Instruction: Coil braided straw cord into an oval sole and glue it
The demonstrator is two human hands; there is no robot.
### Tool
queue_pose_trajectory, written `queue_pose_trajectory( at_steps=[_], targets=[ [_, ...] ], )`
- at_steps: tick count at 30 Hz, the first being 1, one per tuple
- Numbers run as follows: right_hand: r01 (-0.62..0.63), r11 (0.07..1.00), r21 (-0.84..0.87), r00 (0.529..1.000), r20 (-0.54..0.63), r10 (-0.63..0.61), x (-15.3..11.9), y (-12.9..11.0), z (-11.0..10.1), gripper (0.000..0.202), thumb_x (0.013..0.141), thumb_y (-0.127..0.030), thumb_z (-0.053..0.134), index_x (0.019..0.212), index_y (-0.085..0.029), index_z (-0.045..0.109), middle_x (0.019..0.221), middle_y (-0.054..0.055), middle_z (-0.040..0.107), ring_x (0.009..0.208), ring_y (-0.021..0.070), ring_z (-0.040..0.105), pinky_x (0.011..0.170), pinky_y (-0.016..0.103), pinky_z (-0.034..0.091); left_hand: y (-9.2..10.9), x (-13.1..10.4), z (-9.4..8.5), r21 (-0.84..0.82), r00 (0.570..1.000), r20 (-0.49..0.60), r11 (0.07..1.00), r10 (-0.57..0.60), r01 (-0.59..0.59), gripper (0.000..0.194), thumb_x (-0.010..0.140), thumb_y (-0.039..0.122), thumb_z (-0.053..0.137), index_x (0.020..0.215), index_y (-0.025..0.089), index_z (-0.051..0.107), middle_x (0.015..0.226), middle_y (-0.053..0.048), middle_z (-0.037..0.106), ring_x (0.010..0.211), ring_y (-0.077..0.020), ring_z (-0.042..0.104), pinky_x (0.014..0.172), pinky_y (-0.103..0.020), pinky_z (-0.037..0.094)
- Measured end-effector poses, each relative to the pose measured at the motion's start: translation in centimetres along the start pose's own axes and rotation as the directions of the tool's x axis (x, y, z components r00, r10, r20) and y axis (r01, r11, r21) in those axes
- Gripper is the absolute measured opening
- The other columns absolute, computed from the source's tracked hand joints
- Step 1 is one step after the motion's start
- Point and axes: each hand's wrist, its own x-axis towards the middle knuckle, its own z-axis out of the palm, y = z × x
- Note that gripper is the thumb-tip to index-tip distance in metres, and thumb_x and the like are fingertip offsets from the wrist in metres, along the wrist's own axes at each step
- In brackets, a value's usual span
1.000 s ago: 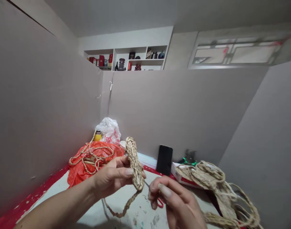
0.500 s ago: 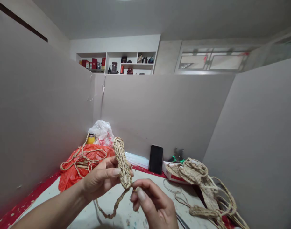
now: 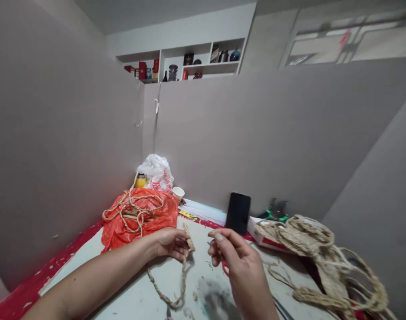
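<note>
My left hand [image 3: 169, 243] is closed around a small woven straw piece [image 3: 189, 235], seen nearly edge-on just above the table. A braided straw cord [image 3: 183, 281] trails from that piece and loops down onto the white work surface [image 3: 209, 284]. To the right, apart from the woven piece, my right hand [image 3: 239, 260] has thumb and forefinger pinched together. Whatever is in this pinch is too fine to make out. Part of a red loop [image 3: 225, 268] shows beside the right palm.
Straw cord [image 3: 133, 209] lies on a red plastic bag [image 3: 169, 211] at left, near a white bag [image 3: 156, 171] and paper cup [image 3: 178, 192]. A phone [image 3: 238, 213] leans against the partition. Green-handled pliers [image 3: 276, 213] and straw rope bundles [image 3: 309, 235] sit at right.
My left hand has lowered the woven piece and turned it edge-on. My right hand has moved away from it to the right. The view has shifted, and a paper cup now shows.
</note>
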Motion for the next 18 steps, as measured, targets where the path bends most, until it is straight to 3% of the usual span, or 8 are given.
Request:
queue_pose_trajectory(
  at_steps=[3,5,9,11,13,15,18],
  targets=[
    [-0.059,0.998,-0.031,0.996,0.059,0.061,0.5,1.1,0.0,0.03,0.081,-0.049,0.063,0.079,-0.019,0.061,0.058,-0.003,0.059,0.052,0.0117,0.048,0.051,0.023,0.039,-0.5,0.5,-0.4,0.073,0.994,-0.073,0.994,-0.081,0.087,0.034,0.09,0.032,0.056,0.119,0.016,0.055,0.12,-0.009,0.059,0.1,-0.0224,0.061,0.083,-0.043,0.053],
    [-0.079,0.995,-0.061,0.994,0.074,0.084,0.6,1.5,0.0,0.031,0.081,-0.05,0.063,0.08,-0.019,0.061,0.058,-0.003,0.058,0.052,0.012,0.049,0.052,0.023,0.04,-0.2,0.1,-0.5,0.129,0.988,-0.138,0.988,-0.068,0.086,0.034,0.09,0.032,0.056,0.12,0.016,0.055,0.12,-0.009,0.059,0.1,-0.0225,0.061,0.083,-0.043,0.053],
    [-0.038,0.992,-0.123,0.997,0.059,0.046,0.3,1.1,0.4,0.038,0.081,-0.055,0.061,0.092,-0.018,0.059,0.059,-0.003,0.058,0.052,0.0143,0.051,0.051,0.026,0.042,2.1,-2.9,0.2,0.237,0.96,-0.229,0.966,0.161,-0.105,0.029,0.09,0.033,0.057,0.113,0.015,0.058,0.111,-0.007,0.062,0.092,-0.0205,0.063,0.078,-0.039,0.054],
    [0.02,0.987,-0.162,0.999,0.037,-0.014,-0.1,0.3,0.7,0.041,0.083,-0.056,0.057,0.098,-0.018,0.056,0.059,-0.003,0.057,0.052,0.0146,0.051,0.052,0.026,0.043,3.6,-5.0,1.1,0.26,0.905,-0.245,0.923,0.349,-0.285,0.027,0.088,0.037,0.057,0.087,0.01,0.064,0.079,-0.004,0.065,0.066,-0.0137,0.061,0.064,-0.029,0.052],
    [0.085,0.974,-0.208,0.996,0.021,-0.082,-0.4,-0.6,1.0,0.041,0.086,-0.055,0.053,0.104,-0.018,0.054,0.058,-0.004,0.056,0.051,0.0143,0.05,0.052,0.026,0.042,4.8,-7.3,2.4,0.249,0.826,-0.227,0.85,0.517,-0.464,0.035,0.087,0.043,0.057,0.075,0.011,0.064,0.063,0.0,0.061,0.054,-0.0099,0.054,0.058,-0.025,0.047],
    [0.13,0.959,-0.25,0.991,0.008,-0.132,-0.7,-1.4,1.3,0.039,0.089,-0.052,0.05,0.108,-0.018,0.051,0.058,-0.005,0.055,0.051,0.0143,0.05,0.052,0.026,0.042,5.5,-9.3,4.0,0.211,0.761,-0.168,0.777,0.626,-0.593,0.033,0.08,0.045,0.065,0.082,0.013,0.066,0.071,-0.002,0.065,0.059,-0.0101,0.056,0.062,-0.024,0.048],
    [0.163,0.939,-0.302,0.985,-0.003,-0.172,-1.0,-2.4,1.4,0.037,0.089,-0.05,0.051,0.111,-0.02,0.05,0.058,-0.006,0.054,0.052,0.0144,0.051,0.052,0.026,0.041,5.6,-11.5,6.2,0.115,0.701,-0.064,0.703,0.71,-0.702,0.032,0.071,0.038,0.075,0.092,0.014,0.07,0.08,-0.005,0.069,0.068,-0.0142,0.061,0.066,-0.027,0.05]
  ],
)
